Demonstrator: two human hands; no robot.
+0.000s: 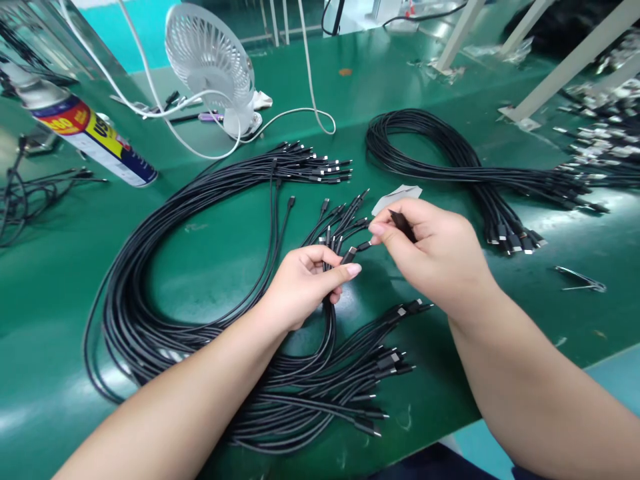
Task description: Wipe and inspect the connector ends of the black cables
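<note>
My left hand [313, 283] is closed, with thumb and fingers pinching a black USB cable plug [349, 255] whose metal end points up and right. More black cables of the same kind run beneath that hand. My right hand [430, 250] is closed around a slim black tool [403, 227] with an angled end; its exact kind cannot be made out. Just past the right thumb and fingertip, a small dark piece [364, 246] with a light tip lies close to the held plug. Whether the two touch is unclear. Loose plug ends [345, 213] fan out behind my hands.
A large coil of black cables [125, 300] spreads over the green table, its plugs [390, 360] facing right. Another cable bundle [425, 133] lies at the back right. A white fan [210, 60], a spray can [95, 133], a white scrap [397, 197] and metal tweezers [580, 279] stand or lie around.
</note>
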